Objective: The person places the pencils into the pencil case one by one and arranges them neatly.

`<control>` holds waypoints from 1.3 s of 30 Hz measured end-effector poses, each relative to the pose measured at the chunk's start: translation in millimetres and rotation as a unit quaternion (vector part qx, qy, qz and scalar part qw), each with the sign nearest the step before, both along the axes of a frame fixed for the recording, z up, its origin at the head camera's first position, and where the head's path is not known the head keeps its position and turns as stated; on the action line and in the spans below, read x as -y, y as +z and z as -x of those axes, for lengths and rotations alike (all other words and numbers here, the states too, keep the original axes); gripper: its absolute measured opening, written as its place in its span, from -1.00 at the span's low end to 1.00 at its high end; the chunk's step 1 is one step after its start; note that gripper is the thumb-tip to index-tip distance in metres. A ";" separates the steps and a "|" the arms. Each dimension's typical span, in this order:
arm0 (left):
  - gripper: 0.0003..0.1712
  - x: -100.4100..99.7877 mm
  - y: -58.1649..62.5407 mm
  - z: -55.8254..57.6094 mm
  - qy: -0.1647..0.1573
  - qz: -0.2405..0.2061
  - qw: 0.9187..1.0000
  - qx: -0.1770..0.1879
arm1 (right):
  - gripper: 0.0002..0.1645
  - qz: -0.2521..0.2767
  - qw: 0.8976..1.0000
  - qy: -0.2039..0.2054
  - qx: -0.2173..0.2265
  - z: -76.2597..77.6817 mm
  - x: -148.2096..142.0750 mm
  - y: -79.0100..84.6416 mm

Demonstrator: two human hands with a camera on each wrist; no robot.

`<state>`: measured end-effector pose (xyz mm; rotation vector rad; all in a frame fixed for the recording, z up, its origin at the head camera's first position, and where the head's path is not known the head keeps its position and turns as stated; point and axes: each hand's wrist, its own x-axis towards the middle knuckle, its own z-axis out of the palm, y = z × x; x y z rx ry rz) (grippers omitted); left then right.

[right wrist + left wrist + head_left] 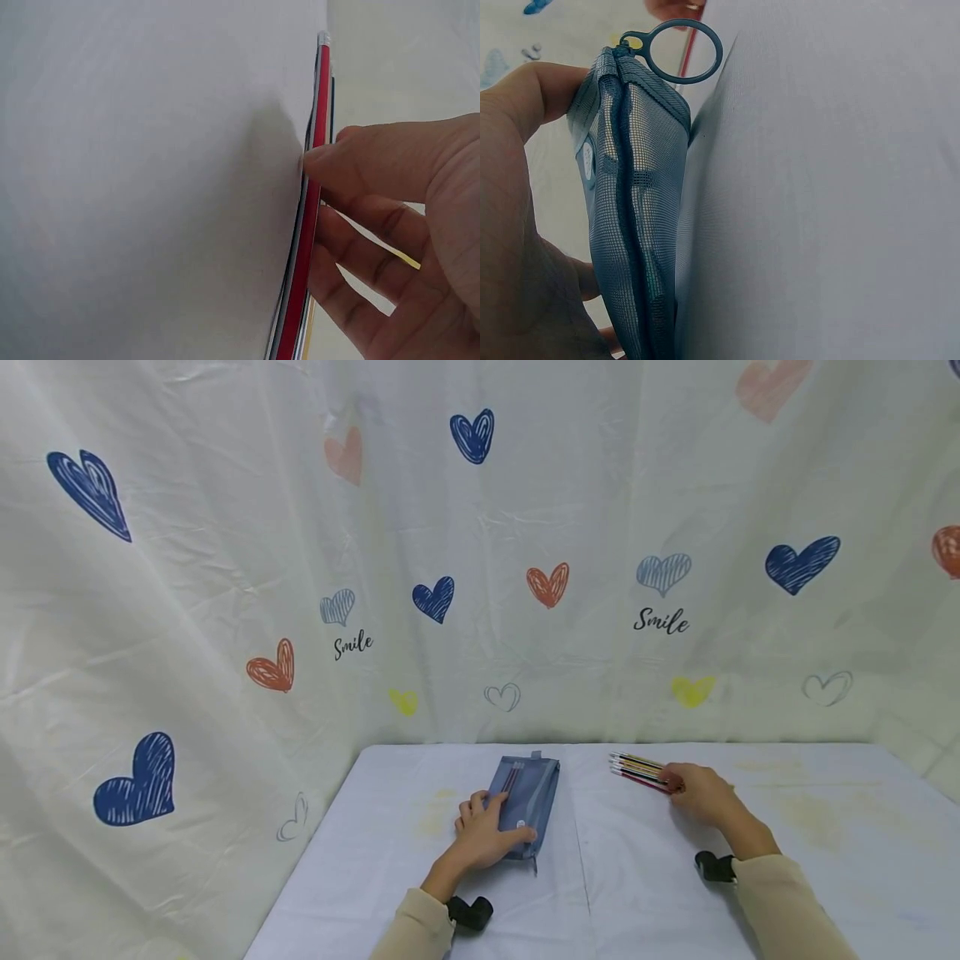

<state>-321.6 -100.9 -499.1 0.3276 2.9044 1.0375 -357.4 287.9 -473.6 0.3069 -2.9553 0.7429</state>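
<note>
left hand (483, 839) is resting wide on a flat blue mesh pouch (542, 793); right hand (703, 793) is pinching slim multicoloured pencils (637, 768), seemingly gathering them, next likely needing a firm grip.

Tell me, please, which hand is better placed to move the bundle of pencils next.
The right hand, I think: it grips the bundle of pencils. The left hand rests on the blue pouch, apart from that bundle, and seems better suited to steadying the pouch.

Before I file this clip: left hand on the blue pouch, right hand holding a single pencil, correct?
Not quite: the right hand holds several pencils, not one, as the head view shows. The left hand is on the blue pouch.
</note>
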 end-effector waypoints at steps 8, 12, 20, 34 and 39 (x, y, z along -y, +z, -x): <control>0.13 0.8 -0.2 0.8 0.002 0.004 1.000 0.004 | -0.60 0.003 1.000 0.018 0.024 -0.9 2.7 -1.0; 0.12 0.5 0.3 0.6 0.000 0.002 1.000 0.003 | -0.60 -0.005 0.999 0.029 0.015 -0.7 1.9 -2.7; 0.13 -0.3 -1.6 1.6 0.002 0.003 1.000 0.000 | -0.64 -0.006 0.999 0.032 0.040 -2.2 4.4 0.2; 0.12 0.1 -0.3 -1.8 0.000 -0.003 1.000 0.003 | -0.67 -0.008 0.999 0.027 0.040 0.0 10.5 0.1; 0.12 0.2 -0.6 -1.3 0.000 -0.003 1.000 0.002 | -0.66 0.009 0.999 0.029 0.031 -1.3 13.3 1.1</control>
